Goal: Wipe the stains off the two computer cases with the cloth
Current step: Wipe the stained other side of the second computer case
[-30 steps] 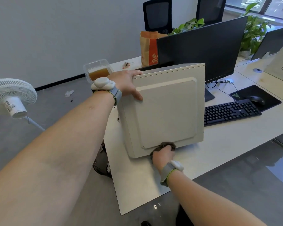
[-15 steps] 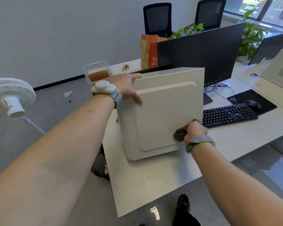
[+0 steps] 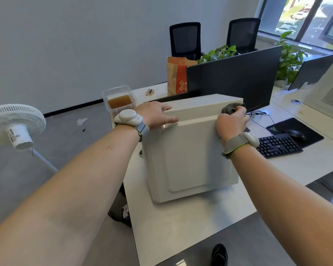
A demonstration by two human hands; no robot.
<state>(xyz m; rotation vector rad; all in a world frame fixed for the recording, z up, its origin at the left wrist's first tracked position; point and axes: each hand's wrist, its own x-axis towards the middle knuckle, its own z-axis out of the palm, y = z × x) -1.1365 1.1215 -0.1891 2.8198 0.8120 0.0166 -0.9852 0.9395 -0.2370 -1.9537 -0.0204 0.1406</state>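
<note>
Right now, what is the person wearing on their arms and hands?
Both forearms are bare, no sleeves, and the hands are ungloved. The left wrist carries a rounded white device on a grey strap. The right wrist carries a matching white device on a grey strap edged in yellow-green. No cables or markings show.

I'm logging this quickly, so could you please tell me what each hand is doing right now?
Left hand: open, fingers resting flat on the case top edge.
Right hand: closed on the cloth at the case's top corner.
</note>
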